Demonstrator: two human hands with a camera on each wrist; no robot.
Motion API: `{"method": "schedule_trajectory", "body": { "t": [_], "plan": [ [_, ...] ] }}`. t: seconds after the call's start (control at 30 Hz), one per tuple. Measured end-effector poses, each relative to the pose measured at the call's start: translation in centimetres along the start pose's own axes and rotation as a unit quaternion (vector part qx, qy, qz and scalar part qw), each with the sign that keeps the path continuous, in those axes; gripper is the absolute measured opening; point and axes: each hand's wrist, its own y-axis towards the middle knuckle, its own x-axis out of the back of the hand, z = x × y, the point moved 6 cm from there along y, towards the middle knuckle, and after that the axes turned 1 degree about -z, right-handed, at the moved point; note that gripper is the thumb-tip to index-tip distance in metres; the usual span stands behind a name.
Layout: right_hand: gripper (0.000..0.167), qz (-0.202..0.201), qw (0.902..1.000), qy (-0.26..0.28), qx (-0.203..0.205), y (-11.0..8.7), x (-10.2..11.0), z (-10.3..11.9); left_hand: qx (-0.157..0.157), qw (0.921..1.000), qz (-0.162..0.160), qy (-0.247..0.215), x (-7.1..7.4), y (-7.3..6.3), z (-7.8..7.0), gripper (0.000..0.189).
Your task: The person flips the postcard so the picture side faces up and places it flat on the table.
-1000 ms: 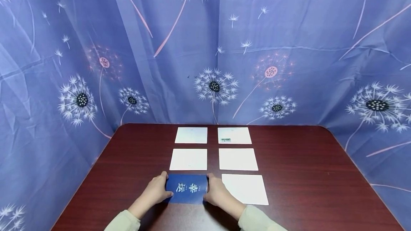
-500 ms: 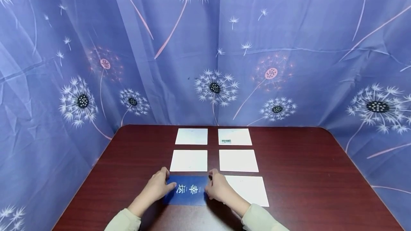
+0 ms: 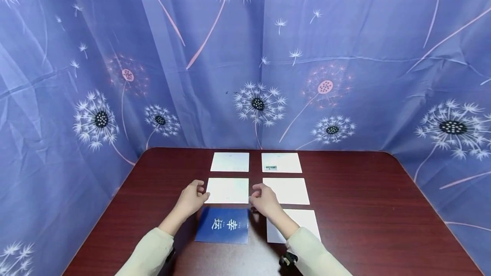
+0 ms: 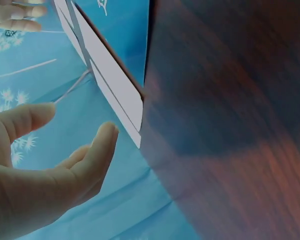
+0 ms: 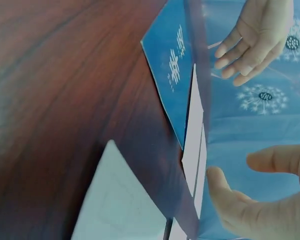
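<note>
A dark blue card (image 3: 222, 235) with white Chinese characters lies in the near left place of two columns of cards. My left hand (image 3: 192, 199) is above the table, at the left edge of the middle left white card (image 3: 228, 191), its fingers loosely bent around nothing. Over the gap between the columns is my right hand (image 3: 265, 201), overlapping a corner of the middle right white card (image 3: 287, 191) in the head view. Both wrist views show thumb and fingers apart, and the blue card (image 5: 167, 65) flat on the table below them.
Behind these lie two more white cards, the far left card (image 3: 230, 162) and the far right card (image 3: 281, 163), which bears a small picture. The near right white card (image 3: 307, 225) is partly under my right forearm. A blue dandelion-print curtain (image 3: 215, 110) surrounds the dark red table (image 3: 368, 208).
Both hands have let go of the blue card's sides and moved up and forward, toward the middle row. The blue card stays in the near left place.
</note>
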Motion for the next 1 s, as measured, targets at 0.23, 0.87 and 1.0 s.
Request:
{"method": "schedule_trajectory", "body": {
  "t": [0.23, 0.87, 1.0],
  "plan": [
    [0.050, 0.022, 0.9946, 0.080, -0.061, 1.3, -1.0, -0.7, 0.036, 0.9971, 0.019, -0.064, -1.0, 1.5, 1.0, 0.051],
    [0.068, 0.041, 0.9866, 0.119, -0.105, 1.7, -3.4, -0.8, 0.096, 0.9841, 0.063, -0.136, -2.7, 3.0, 2.2, 0.061],
    [0.067, 0.040, 0.9844, 0.129, -0.113, 1.7, -3.6, -0.8, 0.094, 0.9837, 0.062, -0.140, -3.0, 3.2, 2.1, 0.062]
  ]
}}
